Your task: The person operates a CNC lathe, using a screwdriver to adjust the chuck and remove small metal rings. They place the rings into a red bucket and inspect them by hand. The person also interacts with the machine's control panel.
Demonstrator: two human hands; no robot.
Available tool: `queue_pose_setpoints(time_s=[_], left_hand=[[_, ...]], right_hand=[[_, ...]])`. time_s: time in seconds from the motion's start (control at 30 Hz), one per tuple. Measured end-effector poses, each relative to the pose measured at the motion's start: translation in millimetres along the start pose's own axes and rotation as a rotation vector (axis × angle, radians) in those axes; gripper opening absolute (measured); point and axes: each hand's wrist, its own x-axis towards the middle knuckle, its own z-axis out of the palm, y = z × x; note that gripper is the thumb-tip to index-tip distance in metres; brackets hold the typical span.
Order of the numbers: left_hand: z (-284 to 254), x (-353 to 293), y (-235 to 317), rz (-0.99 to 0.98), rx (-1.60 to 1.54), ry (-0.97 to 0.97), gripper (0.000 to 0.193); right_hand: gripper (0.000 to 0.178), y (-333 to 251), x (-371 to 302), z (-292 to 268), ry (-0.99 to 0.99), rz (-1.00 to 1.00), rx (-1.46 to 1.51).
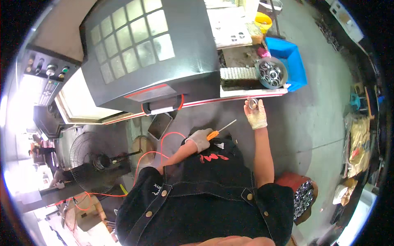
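Observation:
My left hand [198,140], in a pale glove, is closed around the orange handle of an air blow gun [213,135]. Its thin metal nozzle points up and to the right, and an orange hose [175,133] runs up to this hand from the left. Farther forward on the right, my gloved right hand [257,118] has its palm turned up. A shiny metal ring [253,103] is held in its fingers. Just beyond that hand stands a round tub [286,75] filled with similar metal rings.
A dark machine [193,53] with a windowed door and handle [163,110] stands in front. Behind the tub is a blue bin [298,61]. Loose rings fill a red container [287,180] by my right elbow. A large fan [90,160] stands at left.

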Motion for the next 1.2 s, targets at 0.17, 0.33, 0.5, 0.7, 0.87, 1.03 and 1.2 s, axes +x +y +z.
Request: queue_pose_setpoints(time_s=[0.17,0.33,0.5,0.7,0.87,1.03,1.2], left_hand=[[-25.0,-16.8,-33.3,0.102,-0.097,0.102,0.044],[-42.8,-35.9,-69.8,0.308,-0.202,0.268,0.041],[-52.7,-52.2,-113.3,0.445,-0.253,0.446,0.044],[-64.5,-84.0,-164.2,0.403,-0.274,0.587,0.042],[-61.5,-102.9,-214.3,0.314,-0.410,0.560,0.042],[-74.4,-113.4,-225.6,0.306,-0.627,0.532,0.038],[-78.8,-108.0,-238.5,0.264,-0.532,0.632,0.038]], right_hand=[[0.031,6.8,14.2,13.8,0.019,0.208,0.111],[0.027,16.4,38.0,74.8,-0.104,0.124,0.051],[0.023,51.7,85.4,134.3,-0.099,-0.148,-0.475],[0.035,93.8,116.1,133.1,-0.164,-0.436,-0.308],[0.036,123.3,117.6,131.3,0.017,-0.445,-0.291],[0.054,160.5,121.2,122.4,0.015,-0.557,-0.458],[0.071,226.3,132.2,127.6,-0.041,-0.646,-0.593]])
